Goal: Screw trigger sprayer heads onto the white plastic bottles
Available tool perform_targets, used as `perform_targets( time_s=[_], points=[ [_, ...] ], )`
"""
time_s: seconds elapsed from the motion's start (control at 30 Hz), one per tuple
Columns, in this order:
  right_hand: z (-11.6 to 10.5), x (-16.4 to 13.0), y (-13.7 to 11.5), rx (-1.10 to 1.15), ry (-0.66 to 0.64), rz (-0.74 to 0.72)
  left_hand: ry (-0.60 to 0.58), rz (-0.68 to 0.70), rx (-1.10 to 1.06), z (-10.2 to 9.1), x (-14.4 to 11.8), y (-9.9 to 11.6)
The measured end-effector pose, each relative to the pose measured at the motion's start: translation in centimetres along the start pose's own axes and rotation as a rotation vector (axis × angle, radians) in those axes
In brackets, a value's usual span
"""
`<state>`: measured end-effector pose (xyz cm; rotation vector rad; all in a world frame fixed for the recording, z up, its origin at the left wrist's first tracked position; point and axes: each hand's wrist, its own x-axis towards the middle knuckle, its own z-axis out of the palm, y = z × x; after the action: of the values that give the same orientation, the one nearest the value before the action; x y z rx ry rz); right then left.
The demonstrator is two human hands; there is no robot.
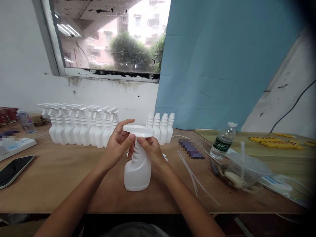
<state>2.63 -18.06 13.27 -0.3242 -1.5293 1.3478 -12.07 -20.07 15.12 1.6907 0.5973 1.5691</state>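
- Both hands close around the top of a white plastic spray bottle (137, 171): the left hand (118, 142) wraps its fingers on the left side of the white trigger spray head (137, 130), and the right hand (150, 148) pinches the neck just under that head from the right
- The bottle stands upright on the wooden table (74, 177), near the front edge and about the middle of the view, its body below and between the two wrists
- Far left, a row of white bottles with spray heads fitted (82, 126) stands along the wall; just right of it, behind the hands, a small group of white bottles without heads (160, 127)
- Right of the hands lie thin white dip tubes (191, 172) loose on the wood
- Further right, a clear water bottle with a green label (222, 141) and a clear plastic lidded bowl (244, 169); what the bowl holds cannot be told
- At the near left edge, a dark phone (13, 169) lies flat
- Behind: a white wall, a window (111, 36) and a blue sheet (222, 62) on the right
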Motion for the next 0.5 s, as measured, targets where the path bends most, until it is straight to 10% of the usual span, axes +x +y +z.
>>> perform_targets(
  time_s=[0.5],
  points=[
    [0.6, -0.2, 0.0, -0.009, 0.082, -0.099, 0.147, -0.030, -0.036, 2.0, 0.3, -0.1]
  ],
)
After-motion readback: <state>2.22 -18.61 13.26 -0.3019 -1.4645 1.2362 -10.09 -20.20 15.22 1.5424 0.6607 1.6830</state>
